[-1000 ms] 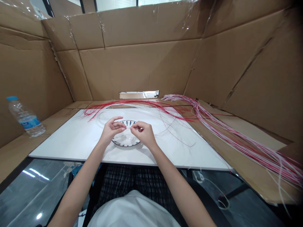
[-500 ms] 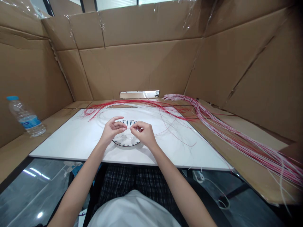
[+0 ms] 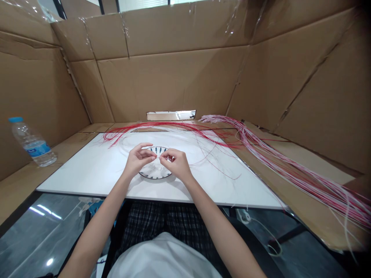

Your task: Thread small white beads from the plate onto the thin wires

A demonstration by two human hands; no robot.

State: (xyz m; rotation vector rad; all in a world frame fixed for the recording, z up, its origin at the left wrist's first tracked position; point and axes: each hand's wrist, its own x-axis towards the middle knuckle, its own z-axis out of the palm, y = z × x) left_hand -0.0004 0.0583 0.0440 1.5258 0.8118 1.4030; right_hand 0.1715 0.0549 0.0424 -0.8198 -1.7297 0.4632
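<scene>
Inside cardboard walls (image 3: 174, 77), over a white board (image 3: 87, 177), the left hand (image 3: 139, 160) and right hand (image 3: 175, 164) pinch a thin thread (image 3: 158, 157) lying sideways (plate (image 3: 155, 173) just below).

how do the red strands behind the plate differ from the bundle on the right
The red strands look almost all red, while the bundle mixes red and white. The strands arc thinly along the white board's far edge; the bundle lies thicker, fanning across cardboard. Both are long, thin and loose.

Plastic water bottle (image 3: 33, 143) on cardboard (image 3: 17, 189)
</scene>
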